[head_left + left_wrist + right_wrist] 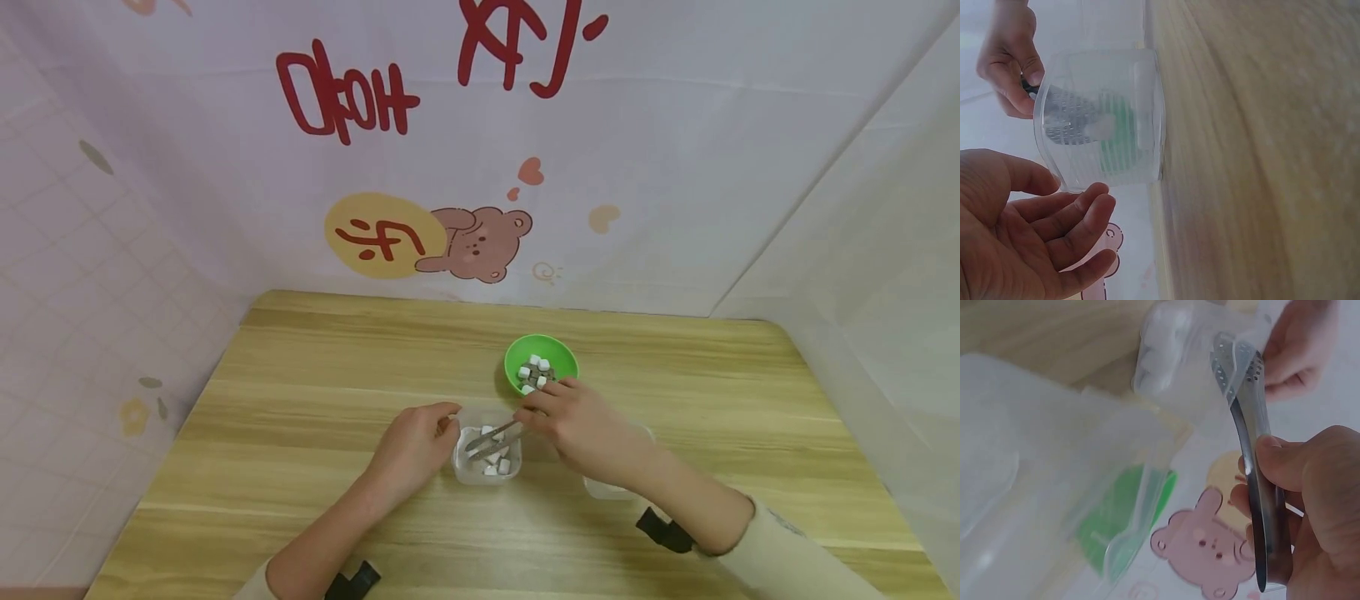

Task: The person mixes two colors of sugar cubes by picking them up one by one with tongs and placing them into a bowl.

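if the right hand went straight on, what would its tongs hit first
The tongs would probably meet the clear container by the left hand, at its left wall, or white pieces inside first; depth is unclear.

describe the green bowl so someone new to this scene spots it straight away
On the wooden table, look toward the printed bear. Just beyond the right hand sits a round bowl holding white cubes. Its solid green sets it apart from the clear tubs in front of it.

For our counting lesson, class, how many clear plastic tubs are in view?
2: one tub, holding white pieces, at the left hand; the other tub right of it, partly hidden by the right hand in the head view.
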Available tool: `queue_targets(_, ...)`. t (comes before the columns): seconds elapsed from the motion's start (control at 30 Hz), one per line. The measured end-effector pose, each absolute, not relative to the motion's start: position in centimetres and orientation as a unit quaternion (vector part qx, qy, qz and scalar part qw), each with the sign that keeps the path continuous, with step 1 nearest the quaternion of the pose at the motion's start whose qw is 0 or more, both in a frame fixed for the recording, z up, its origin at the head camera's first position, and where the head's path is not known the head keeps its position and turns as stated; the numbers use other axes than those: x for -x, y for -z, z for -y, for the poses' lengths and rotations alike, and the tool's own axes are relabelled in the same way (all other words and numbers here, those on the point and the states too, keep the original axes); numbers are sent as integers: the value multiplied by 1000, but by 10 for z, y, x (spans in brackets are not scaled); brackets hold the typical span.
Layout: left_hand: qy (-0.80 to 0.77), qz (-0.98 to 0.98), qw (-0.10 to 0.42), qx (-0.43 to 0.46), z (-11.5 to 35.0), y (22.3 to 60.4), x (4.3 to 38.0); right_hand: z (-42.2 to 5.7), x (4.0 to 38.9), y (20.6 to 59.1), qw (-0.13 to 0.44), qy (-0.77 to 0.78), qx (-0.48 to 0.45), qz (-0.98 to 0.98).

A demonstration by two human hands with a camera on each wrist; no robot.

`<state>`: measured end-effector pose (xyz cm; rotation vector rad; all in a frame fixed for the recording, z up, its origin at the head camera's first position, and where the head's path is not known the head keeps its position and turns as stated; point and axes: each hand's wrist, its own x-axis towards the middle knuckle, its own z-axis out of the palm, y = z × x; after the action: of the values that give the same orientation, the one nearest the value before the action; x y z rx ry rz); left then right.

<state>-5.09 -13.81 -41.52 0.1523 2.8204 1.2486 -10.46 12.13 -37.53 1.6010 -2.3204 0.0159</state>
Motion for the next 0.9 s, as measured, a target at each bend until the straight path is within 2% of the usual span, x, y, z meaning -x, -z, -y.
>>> queue_targets(0.47, -409, -911, 35, -47, 139, 412, 52, -171, 133, 364, 197, -167, -462, 848)
queue_targets(0.9, -410, -910, 33, -48, 139, 415, 51, -201, 150, 379, 213, -158, -403, 876)
